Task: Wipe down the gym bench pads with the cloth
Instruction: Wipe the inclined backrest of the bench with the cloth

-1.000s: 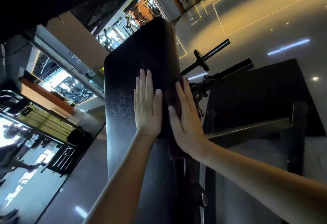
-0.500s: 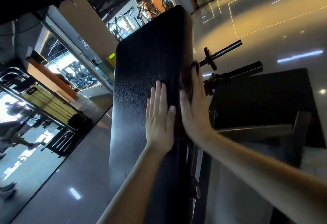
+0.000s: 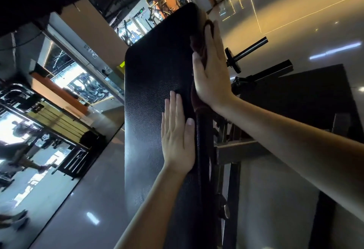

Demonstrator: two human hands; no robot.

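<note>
- The black, grain-textured bench pad (image 3: 153, 95) runs from the near bottom of the view up to its rounded far end. Its near end is cut off by the frame edge.
- The left hand (image 3: 177, 140) lies flat on the pad's face, close to the right edge. Its fingers are straight and closed together, the thumb lies alongside, and it holds nothing.
- The right hand (image 3: 212, 75) is farther up the pad and presses flat against its right side edge, fingers straight and nearly together.
- The cloth (image 3: 197, 45) is dark reddish-brown and sandwiched between the right palm and the pad's edge. The hand hides most of it. Only a fold by the thumb, a bit at the fingertips and a bit under the heel of the palm show, so its full shape cannot be made out.
- Both forearms enter from the near edge, and the right one is cut off at the frame's right side.
- Right of the pad, the steel bench frame (image 3: 232, 152) is partly hidden behind the pad and the right forearm (its lower parts are lost in shadow).
- Beyond the right hand a black bar with a round collar (image 3: 250, 49) pokes out over the glossy floor (image 3: 295, 12).
- On the left, bright glass panels (image 3: 29, 130) show blurred gym machines, too smeared to identify.
</note>
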